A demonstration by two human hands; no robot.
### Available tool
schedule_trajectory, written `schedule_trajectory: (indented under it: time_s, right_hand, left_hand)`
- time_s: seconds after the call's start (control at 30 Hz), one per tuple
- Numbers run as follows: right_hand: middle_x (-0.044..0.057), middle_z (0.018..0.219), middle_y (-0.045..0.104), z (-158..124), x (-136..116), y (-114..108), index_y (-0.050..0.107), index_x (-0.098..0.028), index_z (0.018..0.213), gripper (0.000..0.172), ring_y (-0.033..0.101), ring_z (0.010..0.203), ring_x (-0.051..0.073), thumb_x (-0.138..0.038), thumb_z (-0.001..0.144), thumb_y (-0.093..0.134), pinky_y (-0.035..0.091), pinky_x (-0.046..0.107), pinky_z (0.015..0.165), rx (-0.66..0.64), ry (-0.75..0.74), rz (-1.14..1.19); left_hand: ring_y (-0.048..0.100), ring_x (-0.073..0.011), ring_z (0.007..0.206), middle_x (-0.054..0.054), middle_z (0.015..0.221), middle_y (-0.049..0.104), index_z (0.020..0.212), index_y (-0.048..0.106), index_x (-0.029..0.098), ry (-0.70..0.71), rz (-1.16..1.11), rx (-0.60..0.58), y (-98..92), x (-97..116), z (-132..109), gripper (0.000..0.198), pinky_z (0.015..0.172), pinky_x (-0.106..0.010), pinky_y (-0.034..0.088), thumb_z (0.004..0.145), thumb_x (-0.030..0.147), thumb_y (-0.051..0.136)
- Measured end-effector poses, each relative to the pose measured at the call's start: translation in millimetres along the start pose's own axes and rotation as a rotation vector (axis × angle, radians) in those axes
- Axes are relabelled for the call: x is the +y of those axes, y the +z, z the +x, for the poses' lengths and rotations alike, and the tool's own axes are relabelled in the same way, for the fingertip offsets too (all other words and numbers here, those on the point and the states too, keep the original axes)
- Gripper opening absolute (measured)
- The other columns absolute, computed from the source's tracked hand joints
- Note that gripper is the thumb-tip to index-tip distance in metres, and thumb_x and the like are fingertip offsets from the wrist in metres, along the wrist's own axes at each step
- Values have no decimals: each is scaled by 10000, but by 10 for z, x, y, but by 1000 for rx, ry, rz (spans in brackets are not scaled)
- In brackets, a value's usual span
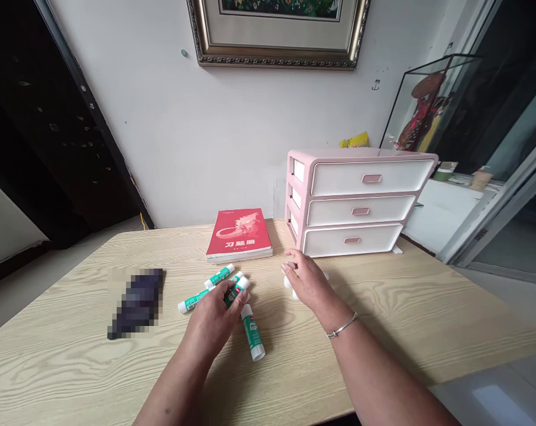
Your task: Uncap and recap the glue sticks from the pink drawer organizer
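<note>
Several green-and-white glue sticks lie on the wooden table. My left hand [217, 310] has its thumb and fingers round one glue stick [236, 290]. Beside that hand are another glue stick [219, 276] behind, one [192, 300] to the left and one [253, 332] in front, to the right. My right hand [307, 277] is over a few small white pieces [288, 282], which its fingers and palm partly hide. Its fingers are bent, and whether they grip a piece is hard to make out.
A red book [240, 232] lies behind the glue sticks. At the back right stands a pink-and-white drawer unit [360, 211]. A dark, pixelated object [138, 303] rests on the left of the wooden table [73, 367].
</note>
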State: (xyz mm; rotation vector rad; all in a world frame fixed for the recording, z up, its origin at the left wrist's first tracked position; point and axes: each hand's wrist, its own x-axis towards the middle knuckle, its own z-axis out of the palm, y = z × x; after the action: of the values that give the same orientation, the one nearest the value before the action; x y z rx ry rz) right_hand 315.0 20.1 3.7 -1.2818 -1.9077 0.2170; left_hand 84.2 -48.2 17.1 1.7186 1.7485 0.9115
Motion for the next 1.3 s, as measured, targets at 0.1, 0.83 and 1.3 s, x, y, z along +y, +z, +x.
schedule_trajectory:
  time_s: [0.1,0.83,1.3]
  right_hand:
    - [70,1093,703,-16,-20,24,645,-229,1165,260,601,1076,225,-234,907,604,432,367,963,-64,-86,-40]
    - [25,807,708,-272,-625,102,688,-231,979,153,639,785,201,-251,839,628,432,306,722,-343,-132,-59]
    - [-35,733,617,-261,-500,363,529,-227,1004,244,571,644,137,-187,772,593,388,239,569,-193,209,382]
  left_hand:
    - [657,-247,691,-49,738,702,939,683,227,-21,283,-15,-47,16,-29,368,593,-307,377,879,545,509]
    - [692,-295,790,-100,850,746,796,689,245,69,719,-148,-21,-48,-167,204,616,-314,380,829,414,580]
    - [659,-213,783,-62,939,727,1177,644,226,150,162,-35,99,15,-162,327,663,-278,420,916,384,525]
